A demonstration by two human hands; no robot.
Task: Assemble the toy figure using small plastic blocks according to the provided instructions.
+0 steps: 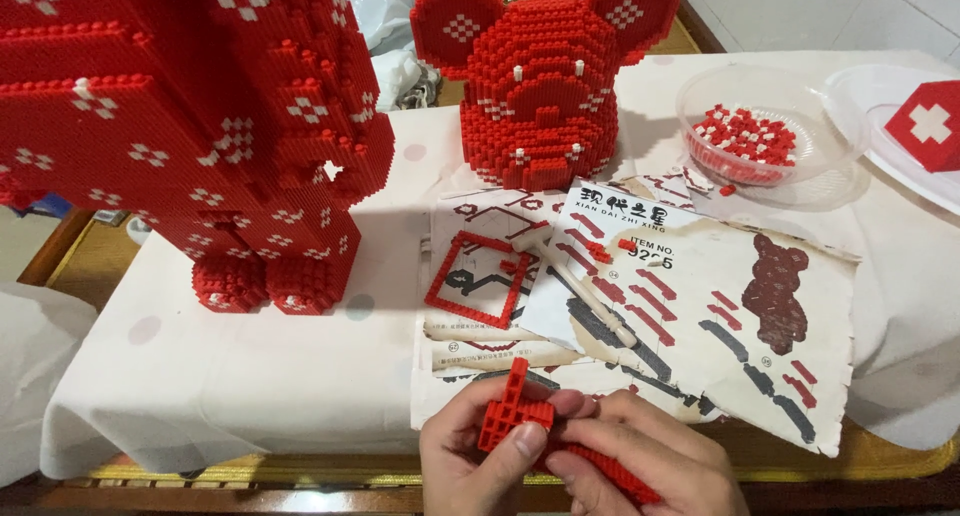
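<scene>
Both my hands meet at the bottom centre over the table's front edge. My left hand (470,456) pinches a small red brick assembly (512,408) with thumb on its lower edge. My right hand (650,456) grips the same piece, whose longer red strip (615,476) runs under its fingers. Just beyond lies a worn paper instruction sheet (700,316) with a red square brick frame (478,281) and a white mallet-like tool (580,286) resting on it.
A large red brick bear body (180,126) stands at the left, and a red brick bear head (545,76) at the back centre. A clear plastic bowl (830,136) of small red and white bricks sits back right, beside a plate (890,156) holding a red block.
</scene>
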